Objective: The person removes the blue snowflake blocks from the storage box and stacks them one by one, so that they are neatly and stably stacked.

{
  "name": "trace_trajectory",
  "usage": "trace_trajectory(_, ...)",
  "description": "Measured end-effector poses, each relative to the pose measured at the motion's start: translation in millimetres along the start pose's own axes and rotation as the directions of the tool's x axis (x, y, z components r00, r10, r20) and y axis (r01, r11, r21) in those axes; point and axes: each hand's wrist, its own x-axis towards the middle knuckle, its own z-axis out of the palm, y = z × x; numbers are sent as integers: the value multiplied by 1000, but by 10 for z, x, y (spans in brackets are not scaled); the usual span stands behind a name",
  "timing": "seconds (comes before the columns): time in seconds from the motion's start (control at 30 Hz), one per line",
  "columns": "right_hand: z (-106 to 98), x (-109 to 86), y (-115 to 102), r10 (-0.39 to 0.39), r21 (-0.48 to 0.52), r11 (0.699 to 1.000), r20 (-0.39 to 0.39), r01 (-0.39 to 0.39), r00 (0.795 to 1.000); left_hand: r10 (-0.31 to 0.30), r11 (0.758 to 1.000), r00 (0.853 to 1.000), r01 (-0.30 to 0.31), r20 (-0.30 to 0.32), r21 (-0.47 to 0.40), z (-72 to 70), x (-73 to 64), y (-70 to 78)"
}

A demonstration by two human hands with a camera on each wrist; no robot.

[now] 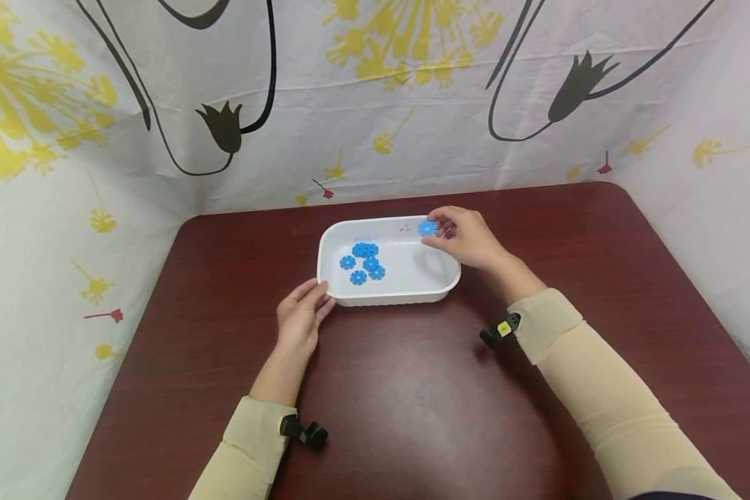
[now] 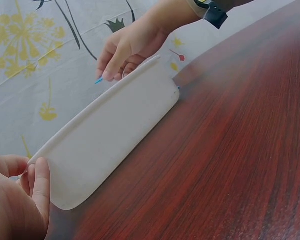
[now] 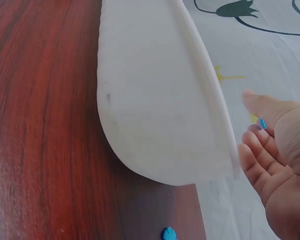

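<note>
A white plastic tray [image 1: 406, 278] stands on the table, and several blue notched discs [image 1: 358, 278] lie in its left half, some overlapping. At the tray's near left corner my left hand [image 1: 300, 316] grips the rim, thumb on top and fingers against the outer wall, as the left wrist view shows. Over the far right part of the tray, my right hand [image 1: 471, 239] pinches one blue notched disc [image 1: 427, 228] between thumb and fingers. Only a sliver of that disc shows in the right wrist view, past the right hand [image 3: 285, 150].
The dark red-brown table [image 1: 400, 389] extends around the tray. Behind it hangs a white cloth [image 1: 362, 139] with a flower print. Low in the right wrist view, a small blue piece [image 3: 169, 233] lies on the table beyond the tray's end.
</note>
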Motion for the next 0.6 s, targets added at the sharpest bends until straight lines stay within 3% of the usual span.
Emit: trace_trajectory(0.6, -163, -93, 150, 77, 10, 997, -57, -76, 995, 1, 1000, 1000, -1, 2, -9, 3, 13, -13)
